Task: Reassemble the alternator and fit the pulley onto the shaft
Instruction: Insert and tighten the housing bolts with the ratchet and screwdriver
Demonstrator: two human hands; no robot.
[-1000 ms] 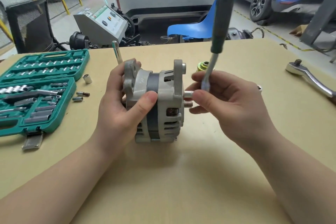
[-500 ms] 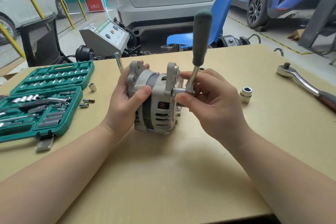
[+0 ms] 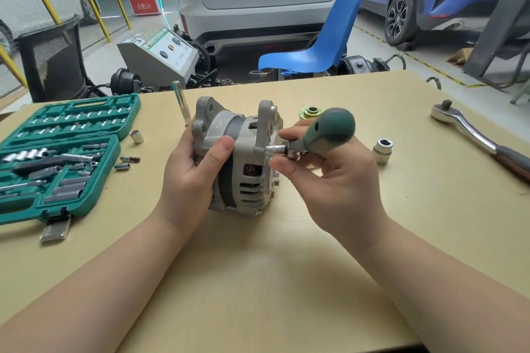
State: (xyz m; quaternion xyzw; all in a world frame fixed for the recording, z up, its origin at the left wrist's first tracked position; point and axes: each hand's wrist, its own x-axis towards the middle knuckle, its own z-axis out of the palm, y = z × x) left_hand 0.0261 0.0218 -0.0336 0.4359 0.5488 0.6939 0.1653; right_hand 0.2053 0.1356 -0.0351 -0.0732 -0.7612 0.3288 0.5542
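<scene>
While the alternator (image 3: 239,160) stands on edge on the tan table (image 3: 258,281) just left of frame centre, the left hand (image 3: 192,178) wraps its left side, thumb across the dark middle band. The right hand (image 3: 329,175) grips a green-handled nut driver (image 3: 327,132), lying roughly level, with its silver socket (image 3: 276,149) pushed against the alternator's right face; fingertip and thumb pinch close to that socket. A gold-coloured pulley (image 3: 311,112) sits just behind the handle, upper middle. A loose socket (image 3: 383,149) stands right of the hand, and a ratchet (image 3: 476,135) lies at the far right. The open green socket set (image 3: 57,157) fills the left side.
</scene>
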